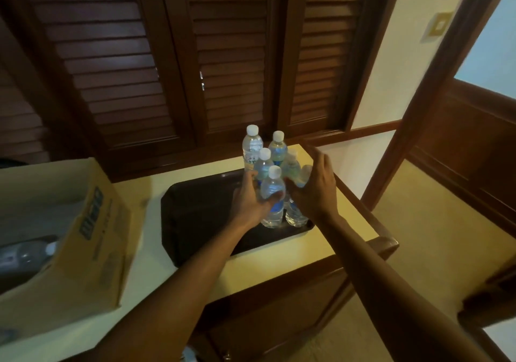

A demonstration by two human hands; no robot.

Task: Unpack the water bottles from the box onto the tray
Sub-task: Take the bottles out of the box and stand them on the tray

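Head view, looking down at a pale counter (279, 266) with wood edging. Dark tray (195, 216) sits on it, middle of frame. Cluster of clear bottles with white caps stands upright at the tray's far right end, about six, packed close, some touching. Back bottle (252, 145) and blue-label bottle (277, 148) stand tallest in frame, at the rear. Front bottle (272, 197) is nearest the camera, base on or just above the tray, can't tell which. Left hand (248, 202) wraps the front bottle from the left, fingers curled round its middle, thumb across the label, closed on it. Right hand (315, 191) is on the right side of the cluster, fingers half curled around a right bottle (296, 213); cap end blurred, grip looks loose, contact at the fingers but can't tell how firm. Both forearms bare, reaching in from the bottom edge. Cardboard box (92, 238) sits on the counter's left end, well apart from the tray, top flaps open, printed text on the side facing the tray. Inside the box one more bottle (28, 252) lies on its side, cap toward the tray, dim and blurry. Behind the counter, dark louvred doors (167, 68). Right of those, cream wall with a switch plate (438, 26). Far right, wooden door frame (435, 88).
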